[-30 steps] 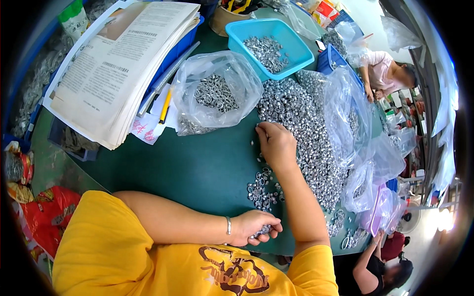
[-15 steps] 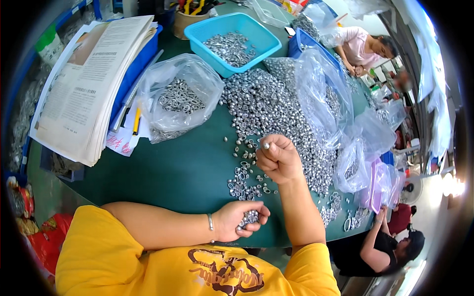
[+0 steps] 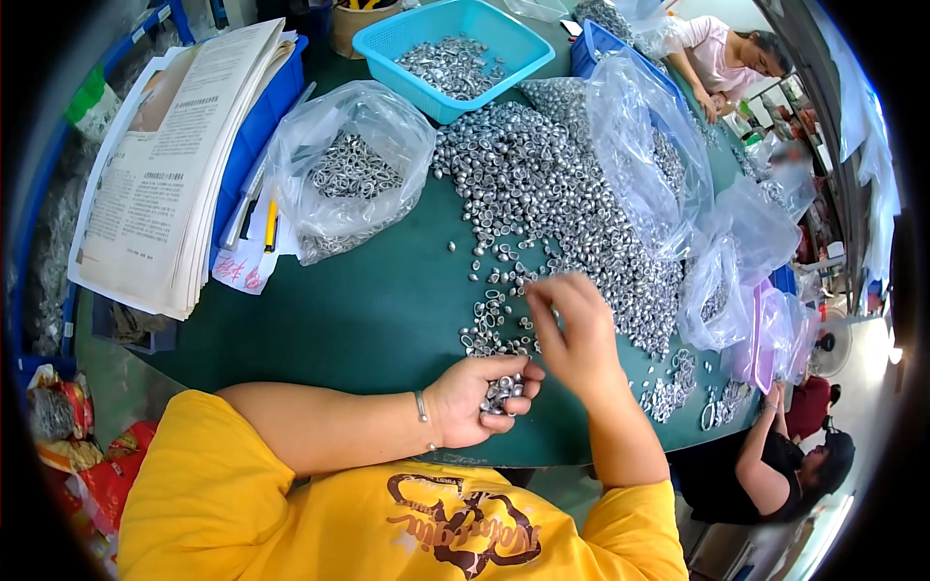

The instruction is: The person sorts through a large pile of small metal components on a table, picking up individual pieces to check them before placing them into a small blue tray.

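Note:
My left hand is palm up near the table's front edge, its fingers curled round a small heap of silvery metal pieces. Just to its right, my right hand hovers over the table with bent fingers. Its fingertips are smeared by motion, so whether they pinch anything is hidden. Loose rings and rounded metal pieces are scattered beyond my left hand. Past my right hand spreads a large pile of similar silvery pieces.
A blue plastic basket of metal pieces stands at the back. Left of the pile sits a clear bag of rings, beside stacked newspapers. More clear bags line the right. Other people are at the right.
My right hand, which was pinching a small silvery piece, has turned and come down toward my left hand. The left hand has risen slightly, still holding its pieces. The view has shifted a little.

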